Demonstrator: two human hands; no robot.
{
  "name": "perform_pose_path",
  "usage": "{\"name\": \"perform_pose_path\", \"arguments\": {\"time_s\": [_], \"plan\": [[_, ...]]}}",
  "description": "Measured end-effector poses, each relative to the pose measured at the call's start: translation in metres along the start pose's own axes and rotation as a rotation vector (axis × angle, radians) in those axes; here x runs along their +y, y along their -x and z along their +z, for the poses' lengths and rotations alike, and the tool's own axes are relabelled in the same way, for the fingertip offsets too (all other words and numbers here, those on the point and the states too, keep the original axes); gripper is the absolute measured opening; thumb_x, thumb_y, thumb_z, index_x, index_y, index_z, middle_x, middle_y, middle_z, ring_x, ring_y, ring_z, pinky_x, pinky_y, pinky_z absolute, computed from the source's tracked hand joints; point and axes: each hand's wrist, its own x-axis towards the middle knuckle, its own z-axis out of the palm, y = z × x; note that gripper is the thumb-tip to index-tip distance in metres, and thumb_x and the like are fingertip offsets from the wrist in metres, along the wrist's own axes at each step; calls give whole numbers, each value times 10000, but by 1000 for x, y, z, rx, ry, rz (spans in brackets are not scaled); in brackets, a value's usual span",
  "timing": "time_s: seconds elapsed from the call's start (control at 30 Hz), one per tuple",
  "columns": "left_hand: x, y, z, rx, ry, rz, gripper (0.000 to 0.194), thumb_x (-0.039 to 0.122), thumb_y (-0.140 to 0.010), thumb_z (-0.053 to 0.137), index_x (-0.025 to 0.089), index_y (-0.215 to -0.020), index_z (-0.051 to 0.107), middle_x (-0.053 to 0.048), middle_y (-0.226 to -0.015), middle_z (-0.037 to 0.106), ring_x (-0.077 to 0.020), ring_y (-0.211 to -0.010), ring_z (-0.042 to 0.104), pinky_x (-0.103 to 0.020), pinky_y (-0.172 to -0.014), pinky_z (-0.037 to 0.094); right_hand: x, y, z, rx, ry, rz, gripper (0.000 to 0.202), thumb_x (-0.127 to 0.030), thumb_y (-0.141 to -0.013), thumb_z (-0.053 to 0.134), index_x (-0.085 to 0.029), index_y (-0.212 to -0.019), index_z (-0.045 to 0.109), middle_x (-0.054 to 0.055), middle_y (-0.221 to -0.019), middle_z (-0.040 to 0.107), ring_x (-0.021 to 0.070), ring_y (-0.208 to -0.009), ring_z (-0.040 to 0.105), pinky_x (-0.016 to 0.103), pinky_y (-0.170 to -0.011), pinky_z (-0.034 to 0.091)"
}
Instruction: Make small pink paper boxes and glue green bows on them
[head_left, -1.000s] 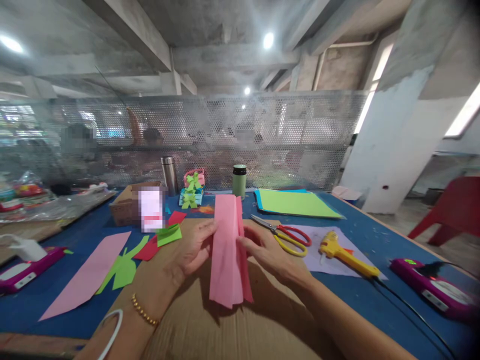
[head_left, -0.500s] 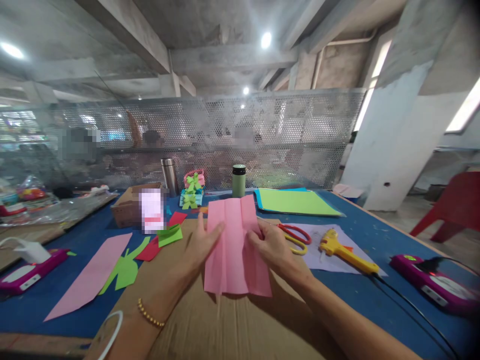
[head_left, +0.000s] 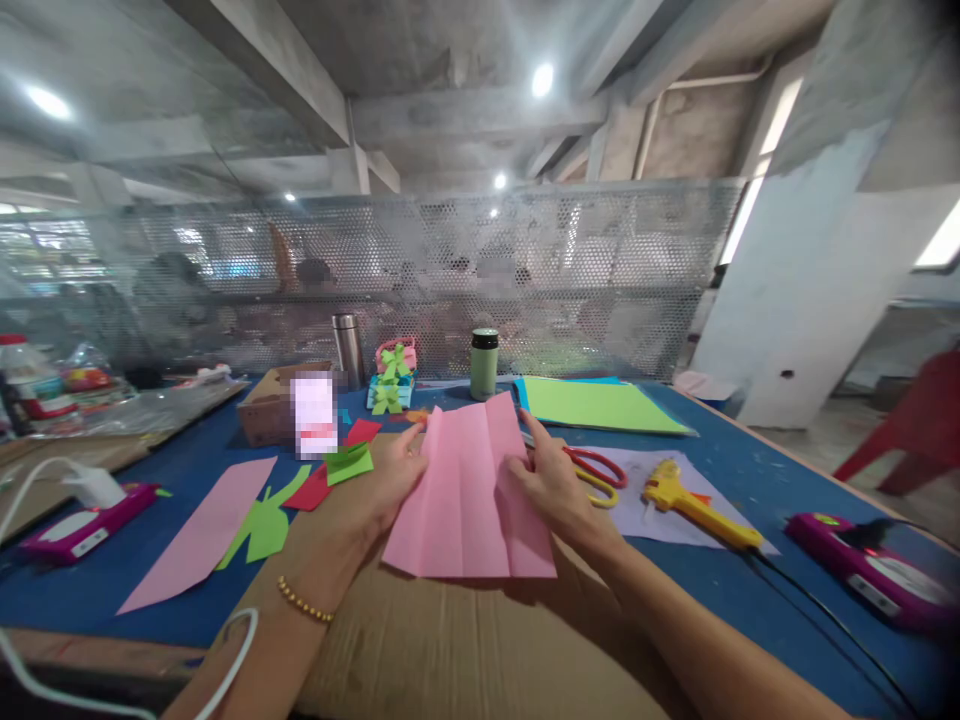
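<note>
A pink sheet of paper (head_left: 469, 500) with several lengthwise creases is held up over the brown cardboard (head_left: 420, 650). My left hand (head_left: 397, 475) pinches its left edge between thumb and fingers. At the right edge, my right hand (head_left: 544, 480) grips the sheet, the thumb on its front face and the fingers partly hidden behind. Scissors with red and yellow handles (head_left: 600, 475) lie just right of my right hand. To the left of the cardboard are green cut paper (head_left: 262, 525), red paper pieces (head_left: 311, 488) and a pink strip (head_left: 199, 540).
A yellow glue gun (head_left: 697, 510) lies on lilac paper at right, its cord running forward. Behind stand a green bottle (head_left: 484, 365), a steel flask (head_left: 348, 350), a cardboard box (head_left: 262, 410) and green sheets (head_left: 600, 405). Purple power strips (head_left: 862, 570) sit at both sides.
The pink sheet is spread wider and flatter, its lower left corner moved outward. My hands are slightly farther apart, both still holding it. The view has shifted a little to the left.
</note>
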Motion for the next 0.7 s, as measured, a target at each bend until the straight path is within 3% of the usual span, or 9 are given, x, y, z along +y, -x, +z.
{"name": "perform_pose_path", "arguments": {"time_s": [0.13,0.23,0.3,0.4,0.5,0.6,0.7], "plan": [[9,14,-3,51,-222,33,814,128,-756,565,68,-1532,326,66,-542,485,-136,-533,474,-239,-540,348,7,-2,2,-53,-24,15,819,-193,-717,487,-103,-1523,378,31,-784,691,167,-630,558,304,-719,482],[16,33,-2,106,-466,86,797,139,-781,561,100,-1541,326,66,-526,499,-140,-534,477,-238,-529,316,6,0,2,-80,-37,-26,766,-175,-732,464,-151,-1497,451,1,-766,690,141,-601,527,274,-684,479],[20,45,-5,90,-476,97,789,149,-799,534,119,-1553,302,54,-562,544,-139,-538,507,-234,-524,331,5,3,2,-146,-79,-40,657,-192,-749,466,-185,-1394,588,-6,-779,706,134,-600,534,263,-660,484],[21,59,-18,-35,-391,110,773,149,-818,489,162,-1563,283,35,-635,606,-131,-543,548,-222,-534,380,6,11,0,-286,-219,-61,460,-238,-778,482,-188,-1146,753,25,-858,754,161,-689,620,277,-673,516],[16,73,-39,-92,-456,173,661,176,-834,499,225,-1491,446,27,-659,616,-133,-587,570,-216,-578,411,11,21,-6,-354,-273,-56,333,-277,-802,517,-174,-955,793,64,-905,774,195,-792,677,303,-715,537],[16,89,-51,-57,-609,343,562,180,-854,499,276,-1405,559,-21,-874,677,-163,-766,625,-242,-689,461,13,31,-15,-414,-221,-18,309,-303,-826,538,-164,-940,789,68,-895,778,208,-799,694,305,-693,540],[23,100,-45,-136,-799,582,536,117,-867,480,295,-1360,590,-72,-1258,617,-211,-1061,604,-314,-872,481,9,35,-18,-473,-187,2,302,-249,-824,532,-171,-966,787,68,-951,785,218,-840,713,321,-739,550]]}}
